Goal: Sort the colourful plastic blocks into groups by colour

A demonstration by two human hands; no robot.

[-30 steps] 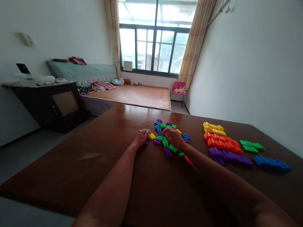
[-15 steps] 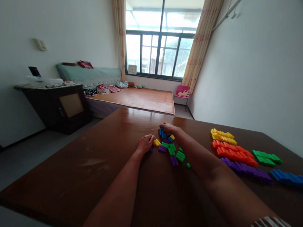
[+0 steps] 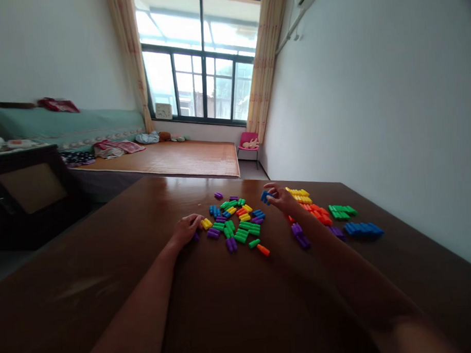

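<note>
My right hand [image 3: 281, 197] is raised over the far side of the table, its fingers closed on a blue toy block [image 3: 265, 197]. On the left, my left hand [image 3: 188, 228] rests on the tabletop with loosely bent fingers. Its fingertips lie right beside a yellow block [image 3: 207, 224], and whether they touch it I cannot tell. A purple block [image 3: 196, 236] shows partly from beneath that hand. Between the hands lies a loose pile of small ribbed blocks, among them green blocks [image 3: 229, 229], an orange block [image 3: 263, 249] and blue blocks [image 3: 215, 211].
Sorted rows stand at the right of the brown table [image 3: 232, 300]: yellow [image 3: 298, 193], orange [image 3: 317, 214], green [image 3: 342, 211], blue [image 3: 363, 229] and purple [image 3: 300, 236], partly behind my right arm. Beyond are a bed [image 3: 188, 157], a pink chair [image 3: 248, 140] and a dark cabinet [image 3: 27, 184].
The view has turned right. My right hand has moved from the pile's far side toward the sorted rows, carrying a blue block. My left hand stays beside the yellow block.
</note>
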